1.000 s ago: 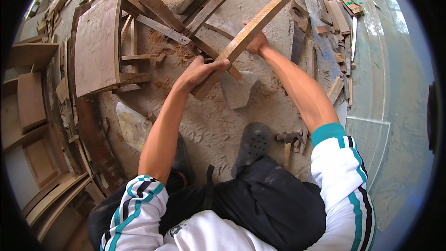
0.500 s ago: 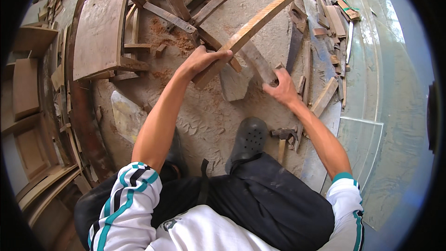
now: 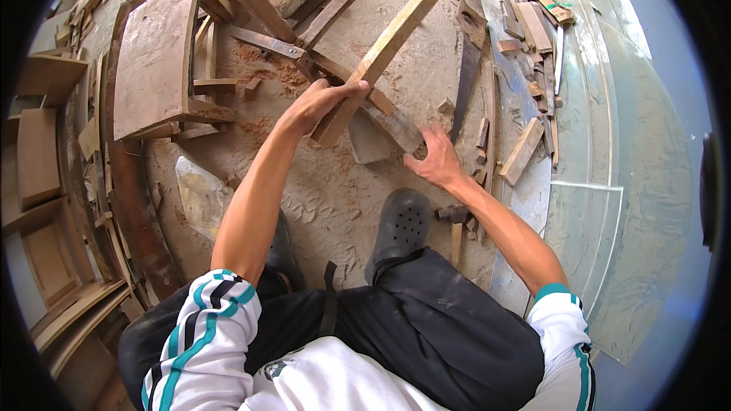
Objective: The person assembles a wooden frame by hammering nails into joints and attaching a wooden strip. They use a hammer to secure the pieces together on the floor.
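Note:
My left hand (image 3: 324, 104) is closed around the lower part of a long pale wooden strip (image 3: 400, 34), which slants up and away to the right. Beneath the strip, a shorter, darker wooden piece (image 3: 390, 118) crosses it, running down to the right. My right hand (image 3: 438, 160) grips the near end of that wooden piece between thumb and fingers. Behind my left hand, a dark wooden frame with a curved rail (image 3: 346, 4) lies on the floor. Just under the crossing pieces is a flat grey stone block (image 3: 369, 144).
A handsaw (image 3: 466, 61) lies beyond my right hand, and a hammer (image 3: 455, 228) by my right shoe. A wooden box-like piece (image 3: 156, 68) stands at left. Wood offcuts (image 3: 533, 30) and glass sheets (image 3: 640, 183) lie on the right. Sawdust (image 3: 285, 68) covers some floor.
My right hand has moved left and slightly down with the end of the darker wooden piece, now closer under the pale strip. The strip has tipped a little more upright in my left hand.

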The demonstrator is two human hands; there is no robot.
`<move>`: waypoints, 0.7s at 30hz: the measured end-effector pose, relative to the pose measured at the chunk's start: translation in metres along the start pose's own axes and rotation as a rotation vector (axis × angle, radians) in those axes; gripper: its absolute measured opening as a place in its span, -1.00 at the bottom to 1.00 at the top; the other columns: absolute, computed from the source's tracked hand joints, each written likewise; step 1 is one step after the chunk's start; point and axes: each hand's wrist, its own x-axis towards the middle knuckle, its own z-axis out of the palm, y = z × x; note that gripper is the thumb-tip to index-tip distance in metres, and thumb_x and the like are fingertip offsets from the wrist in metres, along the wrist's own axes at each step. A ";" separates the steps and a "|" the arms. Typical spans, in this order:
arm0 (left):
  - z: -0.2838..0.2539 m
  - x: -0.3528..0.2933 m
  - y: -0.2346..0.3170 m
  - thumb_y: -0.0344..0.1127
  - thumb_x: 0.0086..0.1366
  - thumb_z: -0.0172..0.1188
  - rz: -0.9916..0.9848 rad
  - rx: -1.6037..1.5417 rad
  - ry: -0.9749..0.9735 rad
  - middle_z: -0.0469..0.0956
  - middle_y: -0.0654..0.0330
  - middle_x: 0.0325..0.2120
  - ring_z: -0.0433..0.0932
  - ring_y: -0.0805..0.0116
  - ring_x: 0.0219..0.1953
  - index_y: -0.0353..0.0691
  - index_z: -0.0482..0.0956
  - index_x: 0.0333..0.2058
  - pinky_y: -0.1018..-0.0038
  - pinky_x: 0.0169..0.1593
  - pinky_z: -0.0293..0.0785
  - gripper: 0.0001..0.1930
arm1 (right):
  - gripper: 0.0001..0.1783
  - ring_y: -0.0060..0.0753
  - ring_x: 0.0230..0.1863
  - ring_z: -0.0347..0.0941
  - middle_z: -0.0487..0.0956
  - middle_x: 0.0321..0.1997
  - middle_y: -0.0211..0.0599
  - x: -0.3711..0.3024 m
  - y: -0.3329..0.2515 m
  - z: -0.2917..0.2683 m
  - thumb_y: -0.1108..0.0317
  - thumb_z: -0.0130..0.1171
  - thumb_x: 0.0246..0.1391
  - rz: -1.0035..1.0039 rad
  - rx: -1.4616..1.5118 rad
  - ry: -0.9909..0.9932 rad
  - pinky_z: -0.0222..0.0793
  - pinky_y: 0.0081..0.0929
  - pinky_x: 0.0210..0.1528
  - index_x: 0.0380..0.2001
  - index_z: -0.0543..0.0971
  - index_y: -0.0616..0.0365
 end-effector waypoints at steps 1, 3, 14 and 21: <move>0.002 -0.003 0.002 0.43 0.00 0.34 0.028 0.030 0.029 0.62 -0.05 -0.22 0.57 0.30 -0.20 -0.51 0.59 -0.05 0.37 -0.16 0.50 -0.05 | -0.19 0.20 0.10 0.39 0.38 0.07 0.21 0.001 0.002 0.000 0.14 0.38 -0.11 -0.011 0.002 -0.001 0.34 -0.13 0.20 0.16 0.40 0.41; 0.006 -0.010 0.007 0.43 -0.04 0.36 0.084 0.090 0.087 0.63 -0.10 -0.24 0.59 0.25 -0.22 -0.53 0.61 -0.10 0.33 -0.16 0.51 -0.05 | -0.20 0.18 0.06 0.40 0.38 0.02 0.18 0.005 0.007 -0.003 0.16 0.38 -0.12 -0.067 -0.030 0.031 0.38 -0.13 0.15 0.16 0.40 0.40; 0.020 -0.017 0.018 0.44 -0.10 0.35 0.108 0.185 0.001 0.64 -0.08 -0.39 0.64 0.15 -0.32 -0.52 0.66 -0.23 0.27 -0.22 0.51 -0.09 | -0.20 0.15 0.07 0.40 0.40 0.01 0.13 0.004 0.017 -0.005 0.20 0.38 -0.15 -0.102 -0.014 0.016 0.37 -0.13 0.16 0.17 0.39 0.36; 0.013 -0.012 0.007 0.46 -0.12 0.36 0.084 0.165 0.010 0.62 -0.09 -0.44 0.64 0.12 -0.33 -0.56 0.65 -0.27 0.30 -0.24 0.51 -0.06 | -0.17 0.16 0.07 0.40 0.40 -0.01 0.16 0.010 0.002 -0.010 0.15 0.35 -0.17 -0.074 -0.037 -0.012 0.38 -0.11 0.16 0.18 0.40 0.38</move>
